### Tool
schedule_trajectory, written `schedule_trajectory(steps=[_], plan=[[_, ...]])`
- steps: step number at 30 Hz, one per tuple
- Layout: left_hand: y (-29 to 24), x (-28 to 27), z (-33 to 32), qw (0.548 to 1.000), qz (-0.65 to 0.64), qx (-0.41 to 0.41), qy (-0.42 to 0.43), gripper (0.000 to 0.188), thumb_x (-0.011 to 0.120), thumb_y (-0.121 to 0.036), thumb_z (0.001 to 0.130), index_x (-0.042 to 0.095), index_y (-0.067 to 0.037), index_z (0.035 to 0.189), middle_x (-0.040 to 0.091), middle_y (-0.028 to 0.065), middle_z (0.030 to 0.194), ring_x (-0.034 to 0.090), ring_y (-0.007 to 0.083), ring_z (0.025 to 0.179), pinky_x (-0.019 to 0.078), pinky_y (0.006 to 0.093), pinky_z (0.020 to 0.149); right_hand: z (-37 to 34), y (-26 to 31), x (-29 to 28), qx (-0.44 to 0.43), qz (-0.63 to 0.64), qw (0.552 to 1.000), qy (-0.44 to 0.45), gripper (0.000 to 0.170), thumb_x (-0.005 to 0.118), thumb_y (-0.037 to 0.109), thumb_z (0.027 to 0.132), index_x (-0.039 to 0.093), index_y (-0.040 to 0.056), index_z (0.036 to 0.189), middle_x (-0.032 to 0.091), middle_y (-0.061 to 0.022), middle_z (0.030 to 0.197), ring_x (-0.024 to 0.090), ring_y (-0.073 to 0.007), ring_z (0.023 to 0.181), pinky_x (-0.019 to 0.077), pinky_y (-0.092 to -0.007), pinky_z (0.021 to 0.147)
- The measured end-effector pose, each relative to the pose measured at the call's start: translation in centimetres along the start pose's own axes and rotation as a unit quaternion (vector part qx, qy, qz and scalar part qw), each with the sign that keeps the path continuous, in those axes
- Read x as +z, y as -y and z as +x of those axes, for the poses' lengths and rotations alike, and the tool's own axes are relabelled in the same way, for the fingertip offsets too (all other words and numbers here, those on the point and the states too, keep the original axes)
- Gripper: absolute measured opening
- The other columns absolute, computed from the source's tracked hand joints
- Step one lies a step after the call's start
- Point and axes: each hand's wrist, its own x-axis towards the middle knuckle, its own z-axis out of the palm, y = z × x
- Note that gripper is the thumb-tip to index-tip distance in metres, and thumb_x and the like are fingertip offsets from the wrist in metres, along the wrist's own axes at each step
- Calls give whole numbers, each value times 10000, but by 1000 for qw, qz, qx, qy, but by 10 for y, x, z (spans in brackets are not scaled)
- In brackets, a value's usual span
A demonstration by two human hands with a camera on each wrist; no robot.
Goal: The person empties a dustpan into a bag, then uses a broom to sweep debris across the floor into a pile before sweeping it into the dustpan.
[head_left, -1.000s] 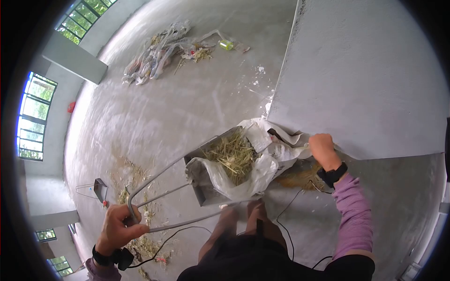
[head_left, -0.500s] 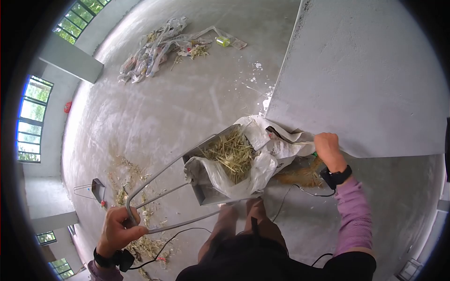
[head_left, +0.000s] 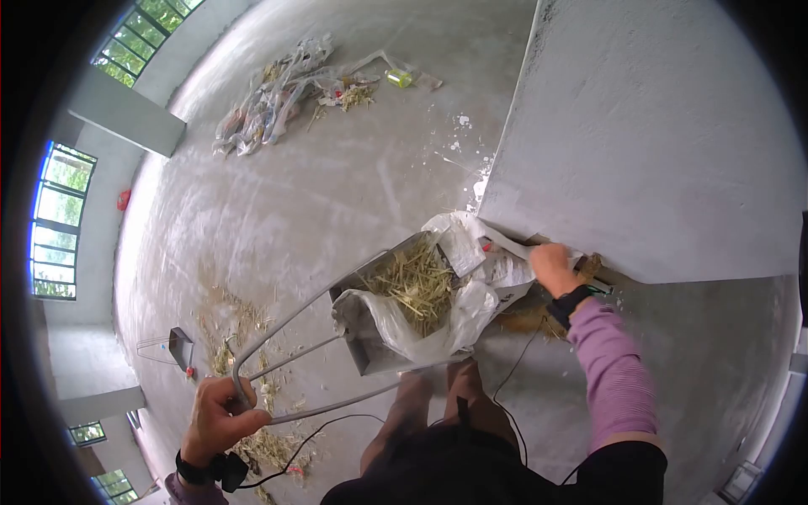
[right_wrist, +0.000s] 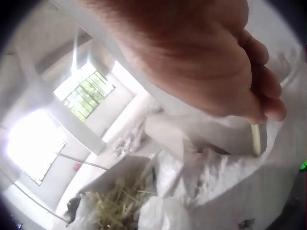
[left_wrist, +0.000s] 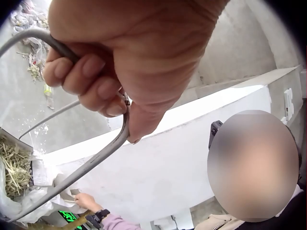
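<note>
Gripping the bent grey metal handle (left_wrist: 72, 178) of a grey metal dustpan (head_left: 364, 347), the left hand (head_left: 220, 417) is near left; the right hand (head_left: 553, 268) pinches a crumpled white plastic sack (head_left: 509, 271) at the dustpan's right side. Dry yellow-green straw (head_left: 412, 286) lies in the dustpan, mid-scene. Far left, tangled clear plastic (head_left: 269, 109) rests on the floor (head_left: 337, 185).

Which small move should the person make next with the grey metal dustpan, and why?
Probably raise the grey looped metal handle slightly with the left hand, tipping the grey metal dustpan toward the crumpled white plastic sack. Dry yellowish straw lies in the pan, and the right hand grips the sack's edge.
</note>
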Motion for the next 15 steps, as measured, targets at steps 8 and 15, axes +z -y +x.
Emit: schedule_trajectory(steps=[8, 15], plan=[[5, 0, 1, 1000, 10, -7, 11, 242, 708, -158, 572, 487, -59, 561, 372, -34, 463, 342, 60, 413, 250, 239, 409, 0, -19, 3, 134, 86, 985, -66, 160, 523, 123, 745, 663, 51, 713, 642, -157, 765, 633, -317, 723, 492, -410, 607], [9, -5, 8, 1000, 7, -7, 12, 248, 700, -174, 568, 485, -53, 556, 354, -34, 439, 332, 57, 400, 240, 240, 401, -6, -5, 39, 200, 274, 921, -193, 123, 536, 139, 757, 600, 56, 693, 609, -179, 694, 595, -364, 675, 463, -450, 596]])
